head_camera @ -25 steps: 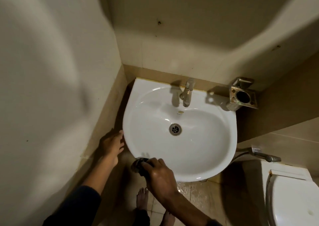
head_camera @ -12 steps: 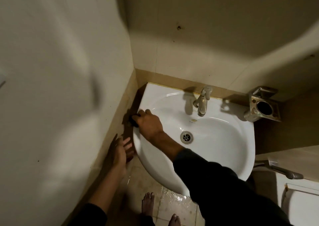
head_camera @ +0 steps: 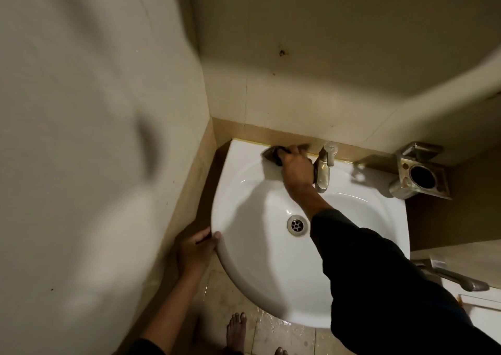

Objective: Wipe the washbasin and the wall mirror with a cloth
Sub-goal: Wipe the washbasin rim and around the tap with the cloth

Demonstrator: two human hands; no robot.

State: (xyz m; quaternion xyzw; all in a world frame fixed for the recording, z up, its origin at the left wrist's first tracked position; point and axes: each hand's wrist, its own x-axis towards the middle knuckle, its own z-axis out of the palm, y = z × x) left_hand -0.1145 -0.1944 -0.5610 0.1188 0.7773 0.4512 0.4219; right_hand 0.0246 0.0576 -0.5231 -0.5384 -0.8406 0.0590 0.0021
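Note:
A white washbasin (head_camera: 254, 268) is fixed in the corner, with a round metal drain (head_camera: 297, 224) at its bottom. My right hand (head_camera: 296, 169) presses a dark cloth (head_camera: 273, 155) onto the basin's back rim, just left of the tap (head_camera: 325, 169). The cloth is blurred by motion. My left hand (head_camera: 196, 250) grips the basin's left edge, thumb on the rim. No mirror is in view.
A metal holder (head_camera: 418, 174) is mounted on the wall to the right of the tap. A spray hose handle (head_camera: 458, 280) and a white toilet (head_camera: 485, 312) sit at the lower right. Wet floor tiles and my bare feet (head_camera: 237, 331) show below the basin.
My right hand has swept the cloth from the basin's front edge along the left rim to the back rim by the tap. My left hand has closed on the left edge.

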